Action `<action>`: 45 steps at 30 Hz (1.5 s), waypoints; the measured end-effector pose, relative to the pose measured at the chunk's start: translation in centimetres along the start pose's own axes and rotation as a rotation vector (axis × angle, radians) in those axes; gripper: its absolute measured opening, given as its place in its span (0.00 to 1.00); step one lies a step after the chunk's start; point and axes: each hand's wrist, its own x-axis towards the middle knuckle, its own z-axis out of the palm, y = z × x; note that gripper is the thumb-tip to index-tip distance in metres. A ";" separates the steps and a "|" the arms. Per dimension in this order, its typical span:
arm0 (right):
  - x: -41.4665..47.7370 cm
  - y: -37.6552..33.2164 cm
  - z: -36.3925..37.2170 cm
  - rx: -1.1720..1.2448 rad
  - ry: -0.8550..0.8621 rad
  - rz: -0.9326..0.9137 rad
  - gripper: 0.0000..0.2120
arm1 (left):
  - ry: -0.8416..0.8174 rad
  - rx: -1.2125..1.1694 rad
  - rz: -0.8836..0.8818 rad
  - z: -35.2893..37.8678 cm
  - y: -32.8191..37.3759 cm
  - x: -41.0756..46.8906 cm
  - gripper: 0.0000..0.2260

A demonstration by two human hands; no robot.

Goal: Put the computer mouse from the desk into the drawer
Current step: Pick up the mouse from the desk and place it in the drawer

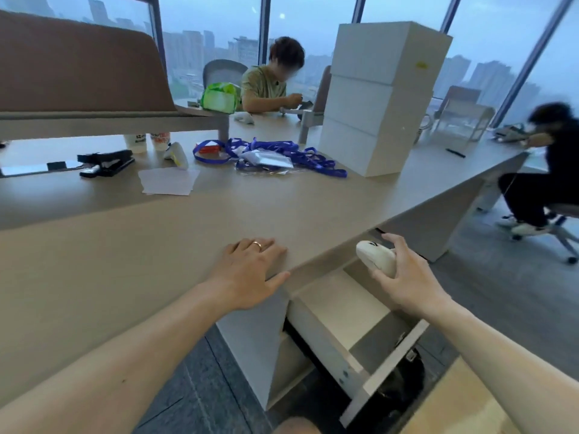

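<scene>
A white computer mouse [375, 257] is held in my right hand [407, 277], in the air just below the desk's edge and above the back part of the drawer. The drawer [388, 363] is pulled out under the beige desk [156, 239]; its pale inside shows nothing in it. My left hand [250, 270] lies flat on the desk's front edge, fingers spread, a ring on one finger, holding nothing.
On the desk farther back lie white papers [169, 181], blue lanyards [282, 158], a black stapler [106, 162] and a tall stack of white boxes [376, 98]. One person sits across the desk, another on a chair at the right.
</scene>
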 end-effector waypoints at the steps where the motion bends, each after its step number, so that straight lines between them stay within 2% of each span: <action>1: -0.3 0.9 0.1 -0.017 -0.036 0.017 0.33 | 0.006 0.003 0.002 0.2 0.4 0.5 0.25; 4: -0.8 2.8 1.2 -0.070 -0.142 0.058 0.36 | 0.071 0.026 0.093 1.2 1.8 1.5 0.22; 7: -1.1 3.8 2.6 -0.091 -0.208 0.083 0.38 | 0.104 0.102 0.468 3.1 4.4 1.9 0.23; 9: -1.1 4.3 3.7 -0.096 -0.248 0.099 0.38 | 0.082 0.098 0.616 4.7 6.0 1.7 0.24; 11: -1.1 4.5 4.6 -0.109 -0.278 0.124 0.37 | 0.045 0.069 0.558 6.5 6.6 1.6 0.26; 15: -0.9 5.1 5.9 -0.121 -0.300 0.162 0.37 | -0.098 -0.009 0.218 8.3 5.8 2.5 0.34; 17: -0.7 5.2 6.4 -0.139 -0.304 0.182 0.37 | -0.164 -0.012 0.166 8.7 5.4 2.8 0.37; 20: -0.4 5.3 7.1 -0.183 -0.338 0.188 0.38 | -0.115 -0.018 0.182 9.8 4.8 2.7 0.36; 25: 0.3 5.4 8.5 -0.251 -0.418 0.180 0.33 | 0.020 -0.069 0.182 11.0 4.0 3.0 0.27; 29: 0.9 5.1 10.5 -0.290 -0.487 0.189 0.34 | 0.064 -0.056 0.169 11.6 4.3 3.1 0.24; 34: 1.3 6.2 12.3 -0.360 -0.523 0.215 0.36 | 0.082 -0.044 0.181 11.8 4.1 3.1 0.24; 40: 1.6 7.3 13.3 -0.468 -0.608 0.258 0.34 | 0.095 -0.033 0.178 12.0 4.2 2.8 0.25; 45: 1.7 7.5 14.0 -0.501 -0.605 0.235 0.32 | 0.085 -0.032 0.172 11.7 4.2 3.0 0.27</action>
